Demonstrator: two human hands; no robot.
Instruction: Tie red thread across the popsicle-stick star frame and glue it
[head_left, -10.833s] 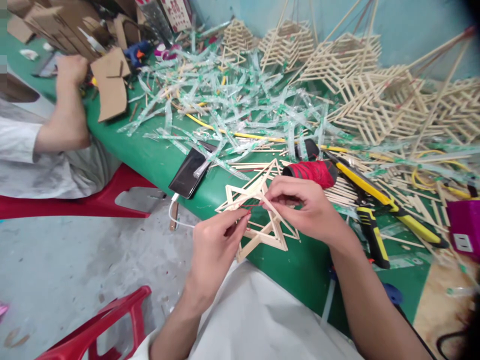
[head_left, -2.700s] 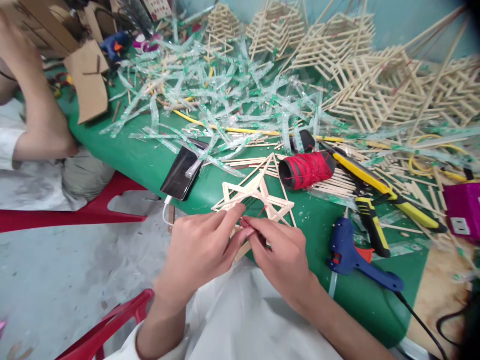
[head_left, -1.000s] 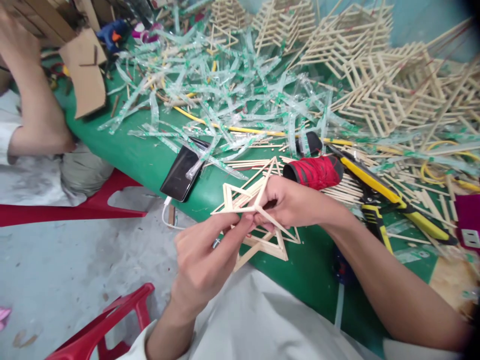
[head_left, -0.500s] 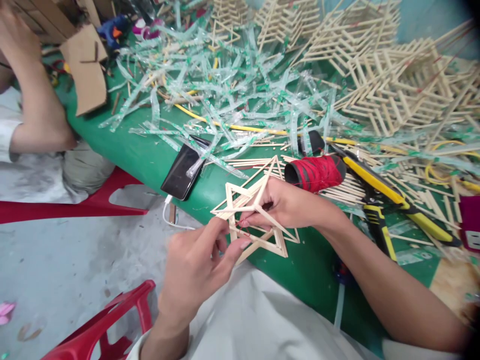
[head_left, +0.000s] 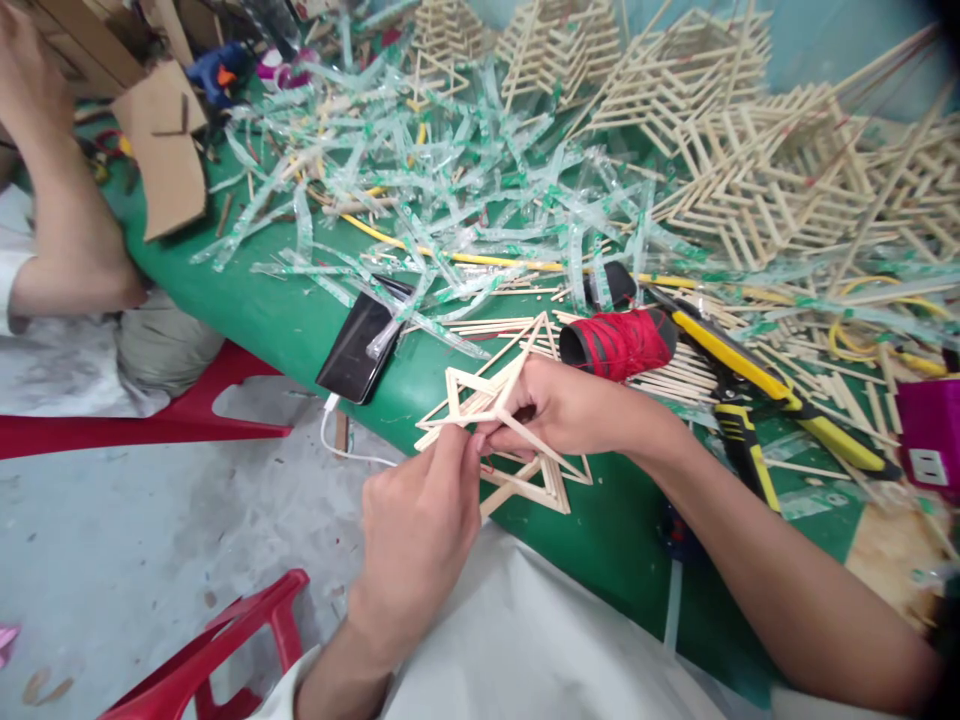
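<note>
A star-shaped frame of thin wooden sticks [head_left: 544,492] is held above the near edge of the green table. My right hand [head_left: 559,405] is closed around its upper right side, thumb and fingertips reaching to the middle. My left hand [head_left: 424,525] is pinched closed at the star's left side, its fingertips meeting those of my right hand. A bit of red thread [head_left: 487,468] shows just beside the left fingertips; its end is hidden in the pinch. Behind my right hand lies a spool of red thread [head_left: 619,345].
Clear plastic strips [head_left: 450,190] are heaped behind the phone [head_left: 364,345]. Stacked stick stars [head_left: 772,180] stand at the back right. Yellow-black pliers [head_left: 742,355] lie right of the spool. A co-worker's arm [head_left: 71,220] is at left, and a red stool [head_left: 225,640] stands on the floor.
My left hand has moved right and up, its thumb and finger closing from a spread pose into a pinch at the star's middle. My right hand keeps its hold.
</note>
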